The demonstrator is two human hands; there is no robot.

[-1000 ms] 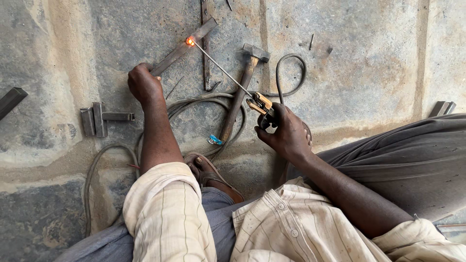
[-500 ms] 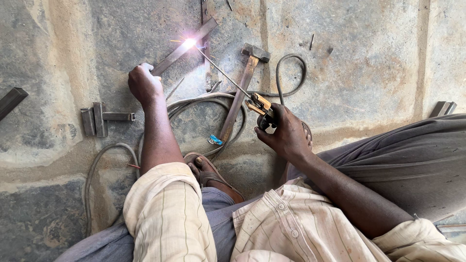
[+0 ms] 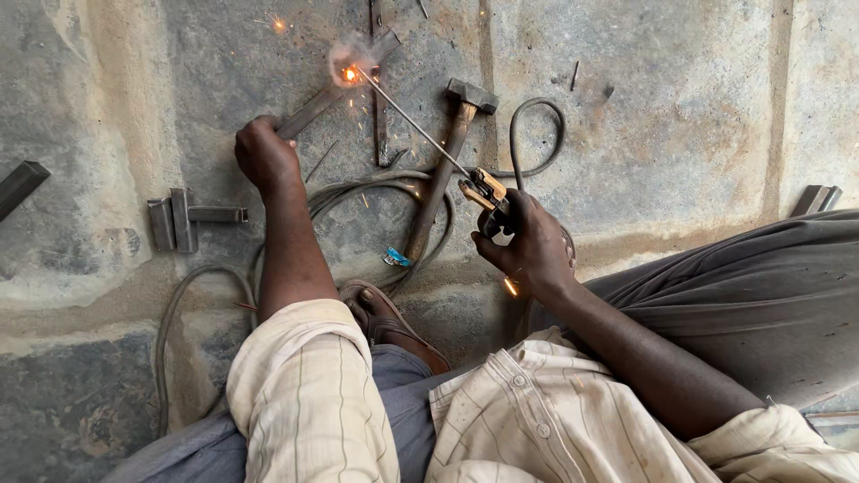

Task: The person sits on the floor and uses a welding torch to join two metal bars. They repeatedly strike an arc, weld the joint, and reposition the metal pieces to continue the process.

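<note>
No containers anywhere on the concrete floor (image 3: 680, 134). Left hand (image 3: 264, 156) closed around the near end of a flat steel bar (image 3: 331, 89), pressing it down on the floor. Right hand (image 3: 528, 246) clenched on a welding electrode holder (image 3: 485, 190), well apart from the left. Thin welding rod (image 3: 407, 116) slanting up and away from the holder, its tip touching the far end of the bar, with a glowing orange spot (image 3: 349, 74), a puff of smoke and scattered sparks there. A second narrow steel strip (image 3: 378, 98) lying upright across the bar's far end. Hammer (image 3: 443, 170) lying between the two hands, head pointing away, handle crossing loops of grey cable (image 3: 376, 192). Small welded metal bracket (image 3: 183, 219) left of the left forearm. Sandalled foot (image 3: 389, 322) tucked just below the hammer handle. Short dark metal piece (image 3: 20, 186) at the left edge, another (image 3: 816, 199) at the right.
</note>
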